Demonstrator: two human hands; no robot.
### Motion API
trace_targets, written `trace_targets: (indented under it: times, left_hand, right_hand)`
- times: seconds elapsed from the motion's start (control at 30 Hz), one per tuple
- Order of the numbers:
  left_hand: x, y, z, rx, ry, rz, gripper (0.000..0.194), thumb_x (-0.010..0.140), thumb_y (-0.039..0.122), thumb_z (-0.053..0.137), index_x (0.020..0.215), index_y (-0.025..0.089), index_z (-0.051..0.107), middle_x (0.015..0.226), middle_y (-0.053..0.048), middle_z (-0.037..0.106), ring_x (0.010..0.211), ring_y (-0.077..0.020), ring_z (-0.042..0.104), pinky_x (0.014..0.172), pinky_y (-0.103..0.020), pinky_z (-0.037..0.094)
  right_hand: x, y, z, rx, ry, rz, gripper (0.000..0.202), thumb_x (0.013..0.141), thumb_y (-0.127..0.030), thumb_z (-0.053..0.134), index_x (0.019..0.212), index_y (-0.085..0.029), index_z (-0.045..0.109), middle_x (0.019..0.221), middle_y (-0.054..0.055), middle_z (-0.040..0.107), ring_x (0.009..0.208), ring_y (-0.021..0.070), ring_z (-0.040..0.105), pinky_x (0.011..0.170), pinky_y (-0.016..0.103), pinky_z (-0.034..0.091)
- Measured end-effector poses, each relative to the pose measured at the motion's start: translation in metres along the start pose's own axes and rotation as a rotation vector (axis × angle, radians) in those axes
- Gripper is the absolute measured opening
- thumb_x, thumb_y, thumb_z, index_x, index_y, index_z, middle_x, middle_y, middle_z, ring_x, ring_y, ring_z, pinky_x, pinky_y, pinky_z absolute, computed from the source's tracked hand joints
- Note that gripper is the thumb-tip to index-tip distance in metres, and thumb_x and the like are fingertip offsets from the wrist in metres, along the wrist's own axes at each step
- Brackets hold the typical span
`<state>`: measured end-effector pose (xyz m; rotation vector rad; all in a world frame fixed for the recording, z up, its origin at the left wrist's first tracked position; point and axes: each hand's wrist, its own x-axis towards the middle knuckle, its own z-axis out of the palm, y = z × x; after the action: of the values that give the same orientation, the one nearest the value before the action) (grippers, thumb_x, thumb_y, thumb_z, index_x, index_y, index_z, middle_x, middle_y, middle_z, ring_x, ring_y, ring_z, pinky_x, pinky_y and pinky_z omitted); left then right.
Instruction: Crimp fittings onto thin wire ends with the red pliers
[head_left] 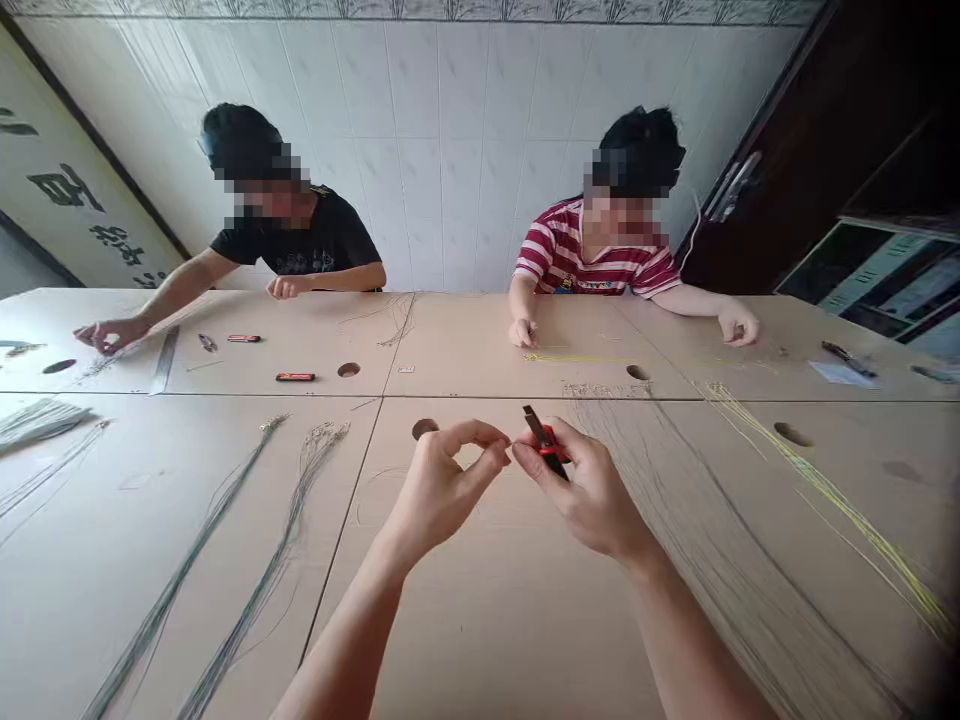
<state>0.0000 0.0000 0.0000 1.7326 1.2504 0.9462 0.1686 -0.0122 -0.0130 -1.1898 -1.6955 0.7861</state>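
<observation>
My left hand [454, 475] is above the middle of the table, thumb and forefinger pinched together at the tips. Whatever lies in that pinch is too small to make out. Close by on the right, my right hand [592, 485] is closed around a red and black utility knife [553, 455], its dark narrow end pointing up and away from me. The fingertips of both hands almost meet. Thin, faint strands [375, 480] curve over the tabletop just left of my left hand.
Bundles of grey-green wires [202, 545] lie at left; yellow-green wires [832, 490] and fine grey wires [690, 560] lie at right. Round holes [349, 370] pierce the table [517, 640]. Two people [300, 235] [600, 245] work opposite. Red and black tools [295, 377] lie near the left person.
</observation>
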Motion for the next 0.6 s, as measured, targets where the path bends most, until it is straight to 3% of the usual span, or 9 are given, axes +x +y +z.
trace_targets:
  times: [0.37,0.6]
  left_hand:
    - [0.0006,-0.0030,0.0004,0.022,0.033,0.012,0.024,0.087,0.035,0.056,0.072,0.020,0.065,0.072,0.000,0.066,0.057,-0.0103,0.046,0.046,-0.023,0.030]
    - [0.0023,-0.0024,0.0013,0.015,0.024,0.007,0.028,0.089,0.039,0.055,0.073,0.019,0.067,0.074,-0.001,0.068,0.056,-0.0102,0.046,0.047,-0.023,0.031]
  right_hand:
    - [-0.0016,0.0031,0.0024,-0.079,0.004,-0.025,0.021,0.094,-0.037,0.053,0.080,-0.021,0.054,0.073,-0.001,0.054,0.066,0.0124,0.048,0.064,0.025,0.040]
    - [0.0004,0.0067,0.0018,-0.089,-0.002,-0.023,0.021,0.094,-0.038,0.053,0.081,-0.021,0.055,0.074,-0.001,0.056,0.068,0.0130,0.049,0.066,0.026,0.041]
